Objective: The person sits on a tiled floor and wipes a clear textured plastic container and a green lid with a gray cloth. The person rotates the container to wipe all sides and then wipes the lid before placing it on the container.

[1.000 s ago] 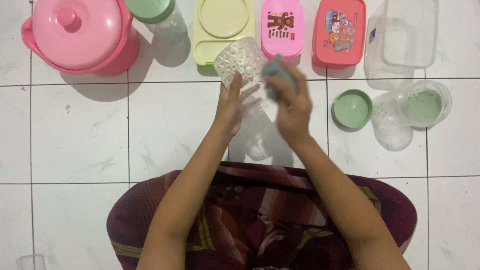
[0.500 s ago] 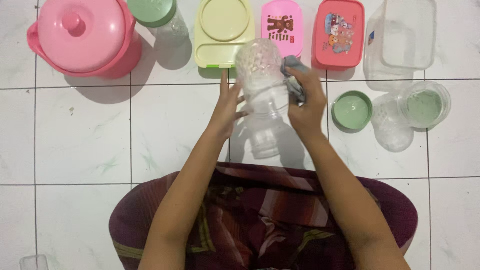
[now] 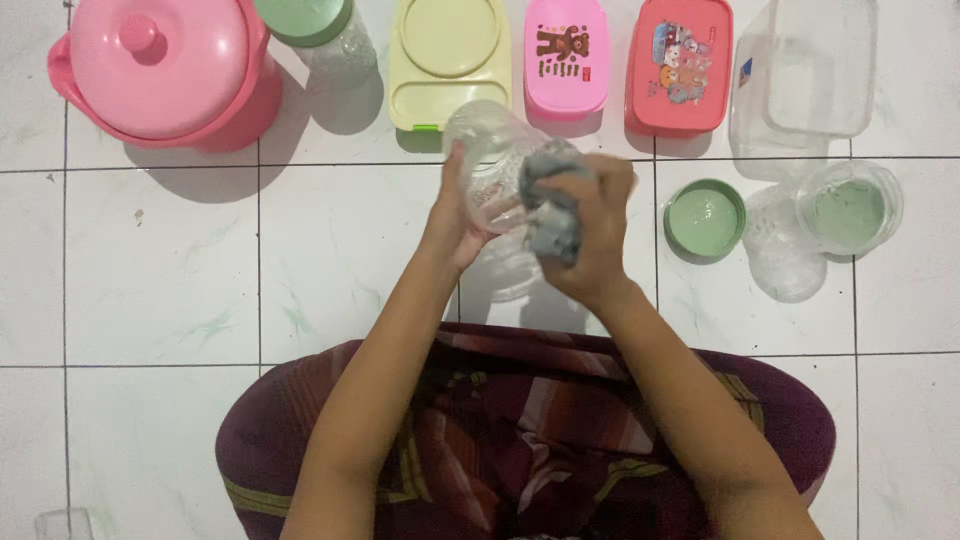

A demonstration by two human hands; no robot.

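Clear plastic jar (image 3: 492,160) gripped between both hands, left hand (image 3: 452,222) cupping it, right hand (image 3: 590,235) clutching grey cloth (image 3: 553,205) against it

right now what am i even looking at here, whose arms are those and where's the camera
The camera sits on a person's head and looks straight down, so the two bare arms are that person's own; they sit on a white tiled floor. The left hand steadies a clear plastic jar, and the right hand presses a grey cloth against it. Along the top lie a pink lidded pot, a yellow box, a pink box, a red box and clear tubs. At right lies a loose green lid.
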